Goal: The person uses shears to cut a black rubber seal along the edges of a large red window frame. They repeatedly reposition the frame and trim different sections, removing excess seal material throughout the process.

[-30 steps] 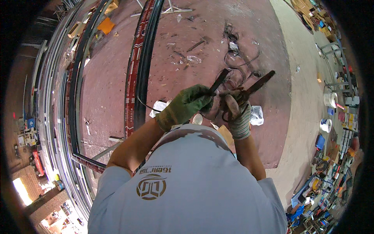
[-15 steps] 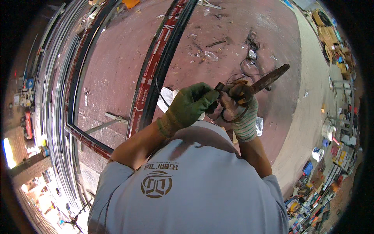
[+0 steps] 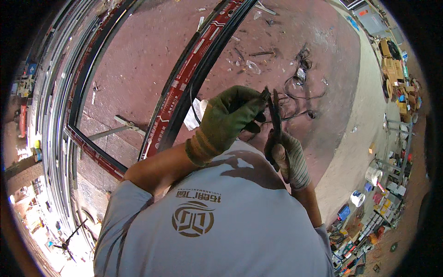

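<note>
My left hand (image 3: 230, 113), in a green work glove with an orange cuff, pinches a short end of black strip (image 3: 266, 93), rubbery in look. My right hand (image 3: 293, 159), in a pale striped glove, is closed around a pair of dark, rusty scissors (image 3: 276, 115). Their blades point away from me, close beside the strip's end. Whether blade and strip touch, I cannot tell. Both hands are in front of my chest. A thin black cord (image 3: 191, 104) curves down behind my left wrist.
To the left lies a large black frame with a red-printed film (image 3: 177, 81). Beyond it are long metal profiles (image 3: 53, 115). A tangled black cable (image 3: 300, 85) and plastic scraps (image 3: 253, 67) lie on the reddish floor. Boxes (image 3: 392, 69) and buckets (image 3: 357, 198) line the right.
My right hand has moved down and turned, so the scissors swing from pointing far right to pointing nearly straight away, beside the strip. My left hand keeps its pinch and shifts slightly right.
</note>
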Demonstrator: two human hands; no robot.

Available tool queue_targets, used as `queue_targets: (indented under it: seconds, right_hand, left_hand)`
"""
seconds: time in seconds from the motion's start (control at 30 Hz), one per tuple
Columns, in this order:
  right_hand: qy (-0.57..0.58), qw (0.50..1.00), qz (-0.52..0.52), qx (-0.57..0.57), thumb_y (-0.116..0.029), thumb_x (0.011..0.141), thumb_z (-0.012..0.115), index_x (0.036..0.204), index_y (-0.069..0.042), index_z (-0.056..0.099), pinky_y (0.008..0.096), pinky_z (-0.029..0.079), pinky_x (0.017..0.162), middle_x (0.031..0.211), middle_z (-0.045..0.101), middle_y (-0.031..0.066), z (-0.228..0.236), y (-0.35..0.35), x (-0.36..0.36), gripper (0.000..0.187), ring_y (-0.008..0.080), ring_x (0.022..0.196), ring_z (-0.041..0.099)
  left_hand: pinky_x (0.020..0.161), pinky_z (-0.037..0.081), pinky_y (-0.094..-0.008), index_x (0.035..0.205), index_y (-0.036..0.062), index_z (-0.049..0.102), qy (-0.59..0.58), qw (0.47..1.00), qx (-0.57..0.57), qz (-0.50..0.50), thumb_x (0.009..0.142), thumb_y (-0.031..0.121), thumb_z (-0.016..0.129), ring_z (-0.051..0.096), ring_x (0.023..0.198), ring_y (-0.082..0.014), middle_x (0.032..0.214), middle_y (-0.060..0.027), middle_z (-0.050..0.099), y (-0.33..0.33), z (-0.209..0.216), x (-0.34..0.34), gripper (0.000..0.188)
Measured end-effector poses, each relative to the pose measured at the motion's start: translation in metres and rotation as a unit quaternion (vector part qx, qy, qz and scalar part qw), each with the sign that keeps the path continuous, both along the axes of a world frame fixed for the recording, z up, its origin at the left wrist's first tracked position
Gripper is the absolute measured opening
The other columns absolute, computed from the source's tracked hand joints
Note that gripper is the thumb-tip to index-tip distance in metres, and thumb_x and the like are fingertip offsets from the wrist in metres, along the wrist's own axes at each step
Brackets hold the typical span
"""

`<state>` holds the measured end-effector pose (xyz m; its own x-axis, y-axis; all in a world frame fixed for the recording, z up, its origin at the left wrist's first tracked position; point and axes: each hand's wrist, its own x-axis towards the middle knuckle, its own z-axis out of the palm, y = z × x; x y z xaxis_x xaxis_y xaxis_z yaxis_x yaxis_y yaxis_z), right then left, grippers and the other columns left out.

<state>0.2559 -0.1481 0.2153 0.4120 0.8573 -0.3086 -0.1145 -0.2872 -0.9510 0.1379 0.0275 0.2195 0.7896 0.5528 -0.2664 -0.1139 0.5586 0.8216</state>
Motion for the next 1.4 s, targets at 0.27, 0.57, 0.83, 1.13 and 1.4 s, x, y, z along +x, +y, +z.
queue_targets:
  seconds: [0.27, 0.57, 0.83, 1.13, 1.4]
  right_hand:
    - [-0.087, 0.993, 0.062, -0.056, -0.074, 0.086, 0.061, 0.090, -0.004, 0.056, 0.0243, 0.039, 0.055, 0.069, 0.055, -0.0020, 0.012, 0.006, 0.001, 0.070, 0.0070, 0.061, 0.049]
    - [-0.060, 0.994, 0.080, -0.053, -0.049, 0.095, 0.067, 0.095, -0.001, 0.066, 0.0332, 0.047, 0.065, 0.075, 0.062, 0.0090, 0.006, 0.003, 0.000, 0.048, 0.0168, 0.068, 0.052]
    - [-0.057, 0.994, 0.077, -0.055, -0.075, 0.084, 0.063, 0.089, -0.004, 0.057, 0.0247, 0.037, 0.056, 0.070, 0.054, -0.0020, 0.005, 0.008, -0.008, 0.072, 0.0076, 0.063, 0.048]
    - [-0.074, 0.989, 0.090, -0.086, -0.054, 0.089, 0.069, 0.100, 0.001, 0.065, 0.0290, 0.046, 0.067, 0.078, 0.064, 0.0047, -0.001, 0.000, -0.002, 0.056, 0.0109, 0.072, 0.054]
    - [-0.129, 0.983, 0.102, -0.078, -0.037, 0.092, 0.070, 0.102, 0.003, 0.068, 0.0329, 0.051, 0.069, 0.081, 0.070, 0.0101, -0.008, -0.004, 0.002, 0.041, 0.0164, 0.072, 0.061]
  left_hand:
    - [0.060, 0.057, -0.0261, 0.107, 0.0052, 0.064, -0.007, 0.999, -0.009, 0.033, 0.098, 0.012, 0.065, 0.071, 0.073, -0.0143, 0.088, -0.0071, 0.071, -0.002, 0.000, -0.003, 0.011]
    - [0.052, 0.055, -0.0246, 0.104, 0.0041, 0.062, 0.027, 0.999, -0.026, 0.026, 0.097, 0.012, 0.064, 0.067, 0.064, -0.0132, 0.086, -0.0093, 0.071, 0.001, 0.006, -0.013, 0.011]
    - [0.048, 0.051, -0.0235, 0.102, 0.0050, 0.062, 0.026, 0.998, -0.046, 0.042, 0.097, 0.014, 0.063, 0.065, 0.059, -0.0128, 0.083, -0.0086, 0.071, 0.000, 0.006, -0.017, 0.010]
    - [0.043, 0.044, -0.0216, 0.098, 0.0054, 0.062, 0.031, 0.999, -0.027, 0.036, 0.095, 0.017, 0.065, 0.063, 0.052, -0.0131, 0.079, -0.0085, 0.071, 0.000, 0.004, -0.020, 0.013]
    - [0.039, 0.041, -0.0212, 0.097, 0.0054, 0.061, 0.034, 0.999, -0.038, 0.020, 0.095, 0.018, 0.066, 0.061, 0.048, -0.0129, 0.076, -0.0094, 0.071, 0.000, -0.001, -0.020, 0.014]
